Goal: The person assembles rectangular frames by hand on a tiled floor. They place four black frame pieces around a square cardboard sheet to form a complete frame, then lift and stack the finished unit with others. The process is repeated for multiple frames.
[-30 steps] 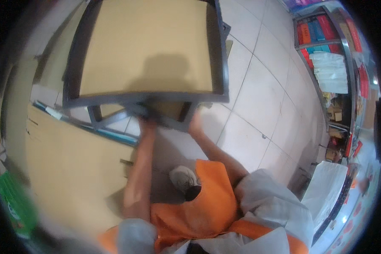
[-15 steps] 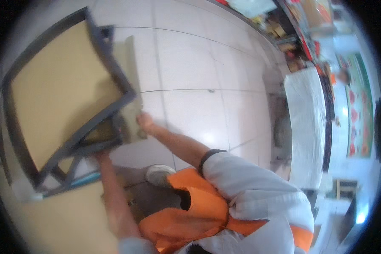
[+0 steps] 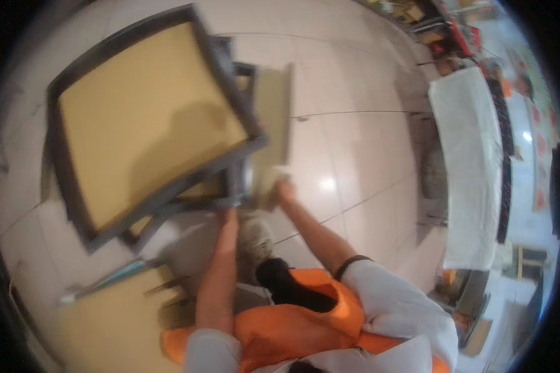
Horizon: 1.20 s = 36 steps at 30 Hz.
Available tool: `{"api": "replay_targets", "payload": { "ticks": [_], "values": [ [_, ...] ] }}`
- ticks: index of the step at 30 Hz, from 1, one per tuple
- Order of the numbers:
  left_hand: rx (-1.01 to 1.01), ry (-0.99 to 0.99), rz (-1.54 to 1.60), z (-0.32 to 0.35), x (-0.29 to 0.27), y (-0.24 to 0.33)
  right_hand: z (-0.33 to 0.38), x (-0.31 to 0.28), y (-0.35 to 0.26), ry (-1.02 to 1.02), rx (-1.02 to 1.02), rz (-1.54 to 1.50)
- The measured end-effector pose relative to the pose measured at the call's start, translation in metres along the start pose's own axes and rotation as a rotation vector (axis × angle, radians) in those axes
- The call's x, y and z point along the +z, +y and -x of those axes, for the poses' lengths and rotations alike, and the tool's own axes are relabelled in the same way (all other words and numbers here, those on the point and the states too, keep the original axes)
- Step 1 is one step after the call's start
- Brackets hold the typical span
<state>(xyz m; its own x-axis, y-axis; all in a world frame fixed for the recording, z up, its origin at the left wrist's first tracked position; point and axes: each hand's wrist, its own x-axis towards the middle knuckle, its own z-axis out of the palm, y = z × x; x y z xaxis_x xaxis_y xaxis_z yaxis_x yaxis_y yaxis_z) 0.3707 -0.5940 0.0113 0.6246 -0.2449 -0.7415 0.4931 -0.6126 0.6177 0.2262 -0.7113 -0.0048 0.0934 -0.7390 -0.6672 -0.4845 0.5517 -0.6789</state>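
A dark-framed tan panel lies tilted on top of a second dark frame, left of the middle. Beneath them, a flat tan board sticks out on the right. My left hand grips the near edge of the lower frame, its fingers partly hidden by it. At the near corner of the tan board, my right hand is closed, with a small whitish patch above the fingers that I cannot make out. Both arms reach forward, the right one farther right.
Another tan panel lies at the lower left, with a light blue strip along its far edge. A white-covered table stands on the right; shelves of goods are behind it. Pale tiles make up the floor. My shoe is near the left hand.
The framed panels and the tan board have moved right together with both hands. The panel at the lower left is now uncovered along its far edge.
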Motion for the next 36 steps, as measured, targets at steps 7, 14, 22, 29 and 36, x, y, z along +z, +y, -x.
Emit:
{"api": "replay_targets", "payload": {
  "ticks": [7, 14, 22, 29, 36],
  "values": [
    [0.066, -1.158, -0.413, 0.115, -0.092, 0.109, -0.078, -0.142, 0.034, 0.335, 0.047, -0.061],
    [0.451, 0.289, 0.048, 0.020, -0.282, 0.184, -0.116, -0.233, 0.020, 0.353, 0.191, 0.009],
    [-0.077, -0.231, 0.186, -0.078, -0.156, 0.190, -0.108, -0.237, 0.027, 0.406, 0.251, 0.161],
    [0.186, -0.557, -0.296, -0.146, -0.085, 0.206, -0.114, -0.251, 0.032, 0.473, 0.092, 0.181],
    [0.175, -0.709, -0.309, -0.186, -0.017, 0.191, -0.078, -0.231, 0.021, 0.772, 0.180, -0.240]
  ]
}}
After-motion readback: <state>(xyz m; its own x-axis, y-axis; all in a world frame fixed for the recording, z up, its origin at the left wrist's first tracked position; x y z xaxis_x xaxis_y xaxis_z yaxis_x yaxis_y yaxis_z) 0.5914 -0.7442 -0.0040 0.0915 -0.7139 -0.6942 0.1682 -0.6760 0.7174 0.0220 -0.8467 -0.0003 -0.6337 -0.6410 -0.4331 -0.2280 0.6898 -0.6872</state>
